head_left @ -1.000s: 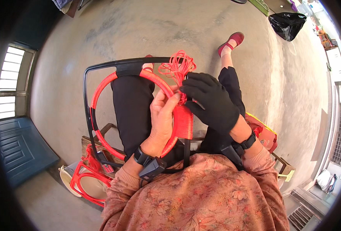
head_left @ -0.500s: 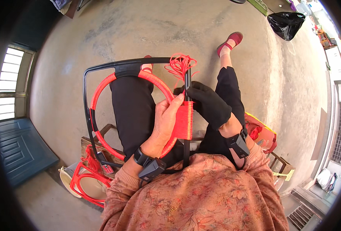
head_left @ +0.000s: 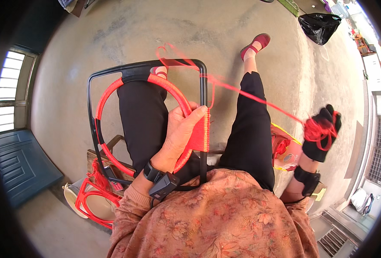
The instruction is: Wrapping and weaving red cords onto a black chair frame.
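A black frame [head_left: 90,92] with rounded corners lies across my lap, with a ring [head_left: 109,92] wrapped in red cord inside it. Between ring and right bar spans a tight panel of red cord [head_left: 199,135]. My left hand [head_left: 177,127] grips the ring and the panel's top edge, thumb pressed at the bar. Far out to the right, my right hand [head_left: 321,133], in a black glove, is closed round a loose bundle of red cord [head_left: 318,130]. From it a taut strand [head_left: 259,99] runs back to the frame's right bar, and a loose loop hangs over the top bar.
At lower left a second red-wrapped frame [head_left: 85,200] leans on a pale bucket [head_left: 72,198]. A red and yellow bag [head_left: 291,152] with red cord inside stands beside my right leg. A black plastic bag [head_left: 320,28] lies on the floor at far right.
My right hand has left the frame's right bar and swung far right with the cord bundle, drawing the strand out. The frame has shifted slightly left; my left hand stays on it.
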The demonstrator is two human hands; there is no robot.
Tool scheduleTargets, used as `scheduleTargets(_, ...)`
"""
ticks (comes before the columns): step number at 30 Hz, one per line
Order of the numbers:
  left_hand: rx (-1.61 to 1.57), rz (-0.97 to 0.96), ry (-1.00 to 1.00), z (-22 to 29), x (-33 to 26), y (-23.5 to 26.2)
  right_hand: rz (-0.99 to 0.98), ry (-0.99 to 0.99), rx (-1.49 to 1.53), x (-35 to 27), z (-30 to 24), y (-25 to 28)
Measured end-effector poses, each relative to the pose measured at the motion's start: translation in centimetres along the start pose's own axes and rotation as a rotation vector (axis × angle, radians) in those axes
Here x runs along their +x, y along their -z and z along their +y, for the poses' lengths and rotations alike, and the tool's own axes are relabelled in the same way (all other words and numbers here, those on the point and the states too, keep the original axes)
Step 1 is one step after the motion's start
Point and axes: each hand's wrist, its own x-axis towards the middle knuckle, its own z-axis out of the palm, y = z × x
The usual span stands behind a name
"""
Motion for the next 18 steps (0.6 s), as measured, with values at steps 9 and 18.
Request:
scheduleTargets(9,0.040,-0.055,-0.006,-0.7,-0.3,-0.3,0.198,-0.287,-0.155,0.3,6.2,-0.3)
scheduleTargets(18,0.053,-0.061,0.031,-0.3,-0.3,-0.9,-0.502,-0.550,-0.914,-0.2,14.7,-13.8)
